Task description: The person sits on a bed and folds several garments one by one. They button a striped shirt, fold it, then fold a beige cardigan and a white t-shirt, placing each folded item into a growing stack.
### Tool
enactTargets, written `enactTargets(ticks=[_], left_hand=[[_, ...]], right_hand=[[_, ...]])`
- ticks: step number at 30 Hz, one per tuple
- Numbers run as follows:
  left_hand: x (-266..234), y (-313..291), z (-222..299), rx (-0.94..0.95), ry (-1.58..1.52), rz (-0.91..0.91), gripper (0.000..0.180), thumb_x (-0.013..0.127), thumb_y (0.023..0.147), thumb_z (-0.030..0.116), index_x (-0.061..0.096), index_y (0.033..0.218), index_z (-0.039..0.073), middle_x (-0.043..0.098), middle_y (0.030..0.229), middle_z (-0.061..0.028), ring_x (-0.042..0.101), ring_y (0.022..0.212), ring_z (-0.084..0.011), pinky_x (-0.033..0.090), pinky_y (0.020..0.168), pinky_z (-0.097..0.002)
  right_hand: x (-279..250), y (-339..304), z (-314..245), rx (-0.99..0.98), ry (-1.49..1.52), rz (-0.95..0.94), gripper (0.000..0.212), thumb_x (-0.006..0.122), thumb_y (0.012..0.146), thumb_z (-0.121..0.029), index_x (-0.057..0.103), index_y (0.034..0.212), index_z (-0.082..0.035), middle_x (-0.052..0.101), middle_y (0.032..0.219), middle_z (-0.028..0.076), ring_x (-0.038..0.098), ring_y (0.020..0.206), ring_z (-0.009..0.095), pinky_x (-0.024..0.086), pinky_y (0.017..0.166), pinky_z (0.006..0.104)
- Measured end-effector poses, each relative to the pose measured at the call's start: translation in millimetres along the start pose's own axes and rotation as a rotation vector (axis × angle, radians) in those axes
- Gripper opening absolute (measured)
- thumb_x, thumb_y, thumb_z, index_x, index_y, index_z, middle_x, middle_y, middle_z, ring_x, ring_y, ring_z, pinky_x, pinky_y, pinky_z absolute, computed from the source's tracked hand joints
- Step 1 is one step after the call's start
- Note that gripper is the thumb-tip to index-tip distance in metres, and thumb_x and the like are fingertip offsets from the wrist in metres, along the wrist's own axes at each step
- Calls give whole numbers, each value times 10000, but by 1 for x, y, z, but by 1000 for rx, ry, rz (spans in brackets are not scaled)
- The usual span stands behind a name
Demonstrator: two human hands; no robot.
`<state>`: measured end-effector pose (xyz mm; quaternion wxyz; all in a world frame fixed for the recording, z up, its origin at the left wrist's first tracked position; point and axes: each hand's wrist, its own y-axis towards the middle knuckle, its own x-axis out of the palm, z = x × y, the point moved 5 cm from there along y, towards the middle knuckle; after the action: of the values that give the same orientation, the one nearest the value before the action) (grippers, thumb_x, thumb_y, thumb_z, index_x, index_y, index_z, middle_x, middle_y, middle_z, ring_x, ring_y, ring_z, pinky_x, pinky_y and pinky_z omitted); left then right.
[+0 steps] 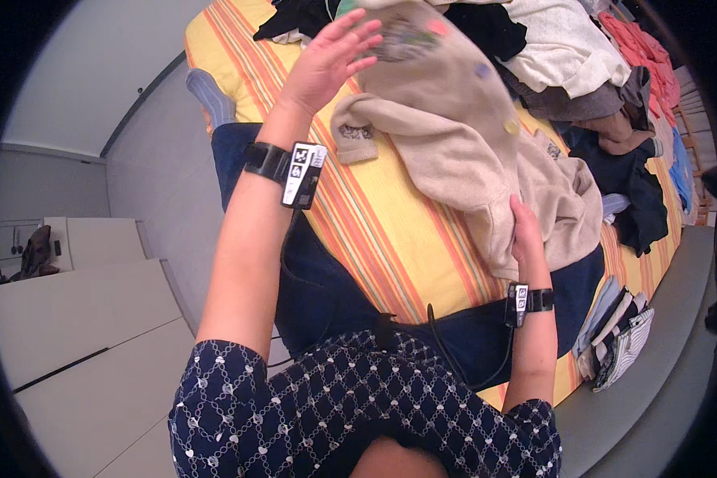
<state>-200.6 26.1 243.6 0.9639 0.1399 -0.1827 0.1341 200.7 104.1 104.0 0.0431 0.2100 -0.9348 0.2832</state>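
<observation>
A beige knitted sweater with colored round patches and a grey motif is spread across the striped bed, its upper part blurred by motion. One sleeve is folded out toward the left. My left hand is raised beside the sweater's far left edge, fingers apart and holding nothing. At the sweater's near right part, my right hand grips the knit; its fingers are mostly hidden by the cloth. Each wrist wears a black strap with a small white-marked device.
The yellow and orange striped bedcover lies under everything. Heaped clothes, including a white garment and a coral one, fill the far right. A folded stack sits near the bed's right edge. Pale cabinets stand at left.
</observation>
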Motion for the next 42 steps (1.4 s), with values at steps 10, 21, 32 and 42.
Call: enactTargets(ticks=[10, 21, 32, 42], left_hand=[[-32, -82, -133, -434, 1260, 219, 1085, 832, 593, 378, 225, 1388, -43, 415, 1335, -248, 400, 1260, -331, 340, 1032, -358], [-66, -47, -107, -534, 963, 291, 163, 537, 763, 90, 624, 880, 18, 612, 705, -80, 570, 618, -180, 451, 557, -320], [-222, -335, 118, -1429, 1739, 48, 359, 761, 468, 157, 676, 777, -6, 668, 737, -164, 650, 652, -265, 514, 617, -366], [-74, -58, -45, -406, 1749, -190, 357, 595, 773, 174, 584, 1101, 32, 616, 1047, -186, 587, 974, -341, 475, 822, -394]], right_hand=[[-22, -4, 41, -33, -158, -22, 363, 586, 891, -263, 552, 1113, 23, 631, 971, 48, 576, 850, 127, 442, 794, 254], [47, -62, 4, 98, 65, -443, 257, 570, 886, -174, 587, 1083, -9, 631, 937, -1, 578, 804, 86, 462, 728, 237], [94, -107, 117, 401, -811, -1176, 438, 551, 874, -390, 552, 678, 2, 450, 551, -1, 383, 559, 93, 359, 520, 311], [47, -44, 30, -506, -1318, -282, 295, 668, 713, -290, 628, 915, -79, 602, 797, 153, 602, 709, 306, 494, 666, 400]])
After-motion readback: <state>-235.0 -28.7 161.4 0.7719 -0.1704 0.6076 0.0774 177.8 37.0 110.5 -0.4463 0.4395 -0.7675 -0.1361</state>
